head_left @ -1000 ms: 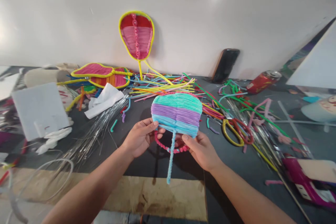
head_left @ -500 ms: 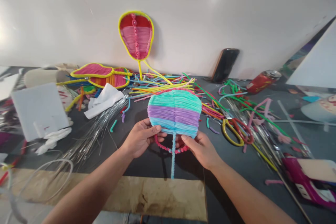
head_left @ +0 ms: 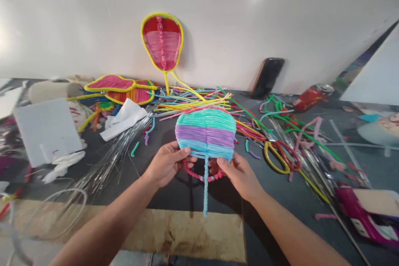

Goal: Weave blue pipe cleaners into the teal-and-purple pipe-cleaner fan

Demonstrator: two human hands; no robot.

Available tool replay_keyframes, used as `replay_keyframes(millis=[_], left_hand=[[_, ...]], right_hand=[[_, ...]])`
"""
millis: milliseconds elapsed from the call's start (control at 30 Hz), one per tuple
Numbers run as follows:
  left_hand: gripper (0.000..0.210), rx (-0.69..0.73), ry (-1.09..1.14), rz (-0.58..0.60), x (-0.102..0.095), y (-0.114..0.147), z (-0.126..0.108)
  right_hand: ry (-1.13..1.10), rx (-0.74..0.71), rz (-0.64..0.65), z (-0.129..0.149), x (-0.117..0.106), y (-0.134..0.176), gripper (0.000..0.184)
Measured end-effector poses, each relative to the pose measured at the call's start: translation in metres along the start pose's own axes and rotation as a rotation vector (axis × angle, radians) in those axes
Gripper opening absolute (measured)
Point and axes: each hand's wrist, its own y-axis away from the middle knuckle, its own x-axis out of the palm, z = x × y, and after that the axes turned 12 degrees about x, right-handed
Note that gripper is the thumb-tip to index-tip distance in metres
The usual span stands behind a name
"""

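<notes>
Both my hands hold a pipe-cleaner panel (head_left: 205, 133) above the dark tabletop. Its bands run green at the top, purple in the middle and blue below, with a twisted blue stem (head_left: 205, 191) hanging from the centre. Along its lower side curves a pinkish-red pipe-cleaner rim (head_left: 193, 174). My left hand (head_left: 170, 162) pinches the lower left corner, thumb in front and fingers behind. At the lower right corner, my right hand (head_left: 240, 172) grips in the same way. The fingertips behind the panel are partly hidden.
A yellow-edged pink and red piece (head_left: 170, 45) stands against the pale wall. Loose pipe cleaners (head_left: 193, 99) lie behind the panel. On the right are scissors (head_left: 282, 156), a phone (head_left: 268, 78), a red can (head_left: 313, 96) and a magenta tool (head_left: 364, 216). Metal wires (head_left: 115, 153) spread at left.
The panel has tilted slightly and its right side has drawn in a little to the left. My right thumb has shifted slightly along its lower edge; both hands keep their hold.
</notes>
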Motion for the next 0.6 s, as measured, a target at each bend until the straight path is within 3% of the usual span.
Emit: replay_keyframes(millis=[67, 133, 233, 333, 433, 600], left_hand=[[0.024, 0.036, 0.002, -0.042, 0.000, -0.001, 0.001], [0.025, 0.093, -0.016, -0.084, 0.002, -0.001, 0.003], [0.026, 0.129, -0.033, -0.110, 0.008, 0.002, 0.007], [0.027, 0.093, -0.020, -0.092, 0.017, 0.009, 0.015], [0.027, 0.055, -0.020, -0.053, 0.023, 0.015, 0.024], [0.027, 0.034, -0.087, -0.011, 0.025, 0.018, 0.031]], right_hand=[[0.000, -0.064, -0.101, 0.001, -0.002, -0.002, 0.040], [0.100, -0.222, -0.275, 0.002, -0.004, -0.004, 0.051], [0.565, -0.554, -0.528, 0.005, -0.007, -0.002, 0.052], [1.009, -0.766, -0.573, 0.006, -0.003, 0.003, 0.043], [1.201, -0.754, -0.560, 0.004, 0.004, 0.006, 0.039], [1.318, -0.680, -0.574, 0.001, 0.006, 0.004, 0.030]])
